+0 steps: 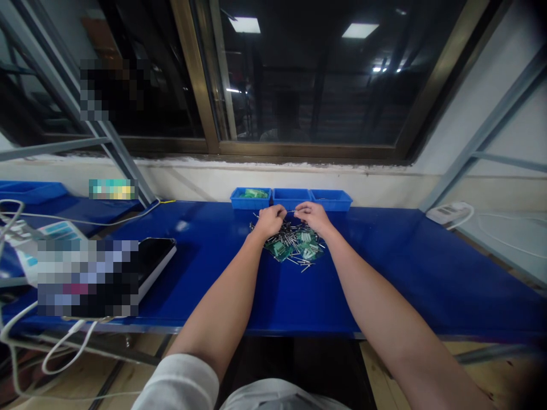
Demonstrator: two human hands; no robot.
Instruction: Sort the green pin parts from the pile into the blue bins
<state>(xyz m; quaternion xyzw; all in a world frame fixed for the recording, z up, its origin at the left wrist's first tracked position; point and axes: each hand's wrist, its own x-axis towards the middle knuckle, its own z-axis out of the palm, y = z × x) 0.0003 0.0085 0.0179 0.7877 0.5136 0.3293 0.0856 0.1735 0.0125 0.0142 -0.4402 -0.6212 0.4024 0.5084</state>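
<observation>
My left hand [271, 222] is closed, its fingers pinched over the left side of a loose pile of thin metal nail-like pins [289, 236]. Across from it, my right hand [314, 217] is closed in a pinch on one thin metal pin [291, 211], which reaches toward my left fingertips. Whether the left fingers grip that same pin is too small to tell. Green pieces with pale strips [280, 249] lie among the pins at the pile's near side. A few pins are scattered in front.
Three blue bins [292, 197] stand along the wall behind my hands; the left one holds green pieces. A dark flat device [156, 253] with white cables lies at left on the blue table [205, 233]. A white power strip [449, 212] sits at far right.
</observation>
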